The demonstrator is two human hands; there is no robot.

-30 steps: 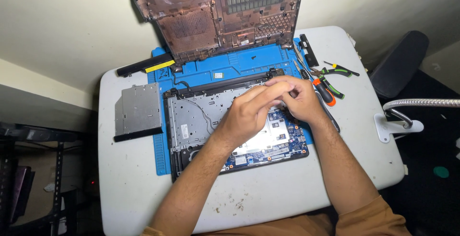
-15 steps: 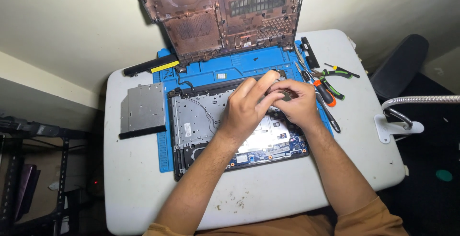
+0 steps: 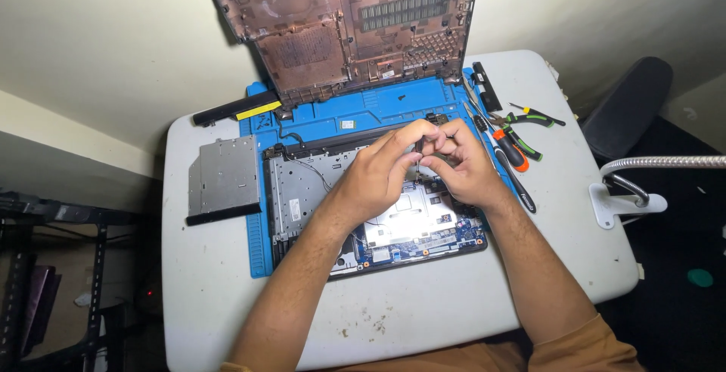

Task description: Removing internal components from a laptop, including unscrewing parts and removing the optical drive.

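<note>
- The opened laptop chassis (image 3: 318, 190) lies on the blue work mat (image 3: 363, 111), on the white table (image 3: 423, 319).
- The left hand (image 3: 374, 179) and right hand (image 3: 461, 164) meet over the rear right part of the chassis, fingertips pinched together around a small dark part (image 3: 420, 147). What that part is cannot be made out.
- Both hands are closed to a fingertip pinch; the fingers hide the contact point and the board area under them.
- The circuit board (image 3: 423, 240) shows blue at the front edge of the chassis, with a bright metal plate just behind it.
- A small pale label (image 3: 293, 209), rectangular, sits on the grey metal tray at the left of the chassis. A small pale sticker (image 3: 347, 124) lies on the mat behind the chassis.
- The removed bottom cover (image 3: 340, 32) leans upright against the wall.
- A battery bar (image 3: 234, 108), black with a yellow strip, lies at the mat's rear left corner.
- An optical drive (image 3: 223, 179) lies left of the mat.
- Screwdrivers (image 3: 507, 149) and green-handled pliers (image 3: 533, 119) lie to the right.
- The forearms are cut off at the lower frame edge.
</note>
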